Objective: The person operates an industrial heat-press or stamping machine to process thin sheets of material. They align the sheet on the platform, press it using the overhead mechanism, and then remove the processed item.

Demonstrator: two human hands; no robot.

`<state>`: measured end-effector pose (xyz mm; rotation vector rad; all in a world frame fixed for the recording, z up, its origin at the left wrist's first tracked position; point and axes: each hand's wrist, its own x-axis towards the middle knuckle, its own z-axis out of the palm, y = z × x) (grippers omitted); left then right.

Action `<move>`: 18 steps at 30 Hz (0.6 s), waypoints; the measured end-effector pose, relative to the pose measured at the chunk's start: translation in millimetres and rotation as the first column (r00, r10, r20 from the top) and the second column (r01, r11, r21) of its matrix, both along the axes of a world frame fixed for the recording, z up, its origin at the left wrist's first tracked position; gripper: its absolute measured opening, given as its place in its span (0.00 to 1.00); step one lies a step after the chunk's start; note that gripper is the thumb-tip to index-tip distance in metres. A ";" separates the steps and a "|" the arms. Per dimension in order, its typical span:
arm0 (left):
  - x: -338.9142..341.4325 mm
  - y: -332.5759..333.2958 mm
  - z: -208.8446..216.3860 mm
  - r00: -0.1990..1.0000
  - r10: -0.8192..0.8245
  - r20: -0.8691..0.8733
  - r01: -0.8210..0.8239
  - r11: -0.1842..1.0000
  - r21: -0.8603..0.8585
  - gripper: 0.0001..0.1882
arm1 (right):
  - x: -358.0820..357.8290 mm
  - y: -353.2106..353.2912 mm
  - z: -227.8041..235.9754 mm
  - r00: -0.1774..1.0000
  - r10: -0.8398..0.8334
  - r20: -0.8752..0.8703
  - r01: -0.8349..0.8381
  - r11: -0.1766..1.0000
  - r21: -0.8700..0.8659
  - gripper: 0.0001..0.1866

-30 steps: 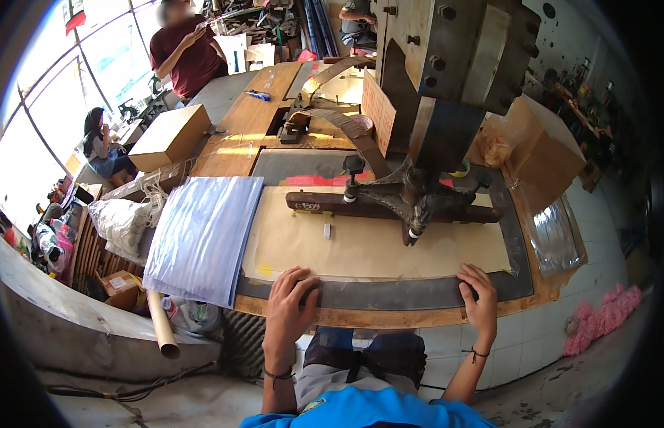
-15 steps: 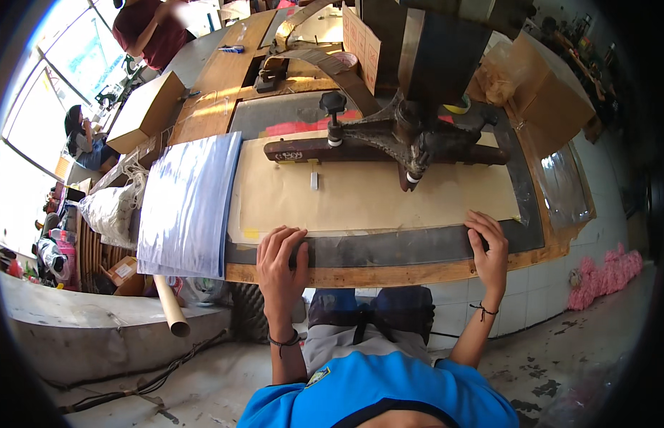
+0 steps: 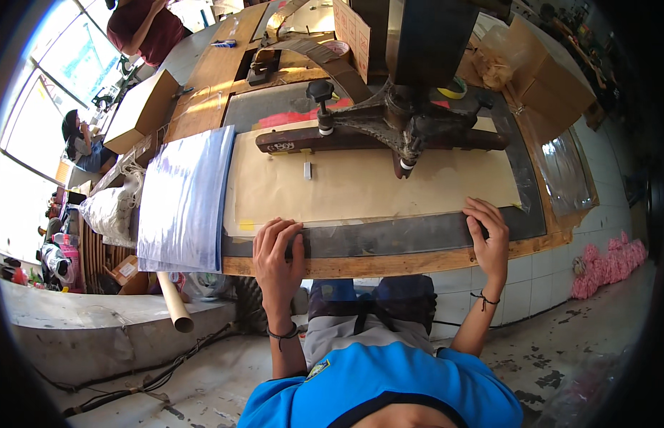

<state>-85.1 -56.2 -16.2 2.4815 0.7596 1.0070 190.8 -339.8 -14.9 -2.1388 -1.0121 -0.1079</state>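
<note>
My left hand (image 3: pixel 278 250) rests open at the near edge of a dark grey plate (image 3: pixel 389 241), its fingertips by the left corner of a tan sheet (image 3: pixel 417 187). At the sheet's right corner lies my right hand (image 3: pixel 489 235), fingers stretched out and loosely bent, holding nothing. Across the sheet's far part runs a dark metal press bar (image 3: pixel 368 141) with a black knob (image 3: pixel 320 90) and a heavy upright column (image 3: pixel 426 46). A small grey block (image 3: pixel 308 170) sits on the sheet just in front of the bar.
Clear plastic sheets (image 3: pixel 182 200) lie left of the plate. A cardboard tube (image 3: pixel 175 303) sticks out below them. Cardboard boxes stand at left (image 3: pixel 143 110) and right (image 3: pixel 549 78). Two people are at far left. A pink bundle (image 3: pixel 609 267) lies on the floor at right.
The whole view has shifted slightly, so the bench appears a little higher and further left. Both hands keep their places at the plate's near edge.
</note>
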 end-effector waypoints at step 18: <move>0.3 -1.1 -0.9 1.000 0.011 -0.008 -0.011 1.000 0.004 0.09 | -1.0 0.8 1.1 1.000 -0.004 -0.016 0.005 1.000 0.007 0.12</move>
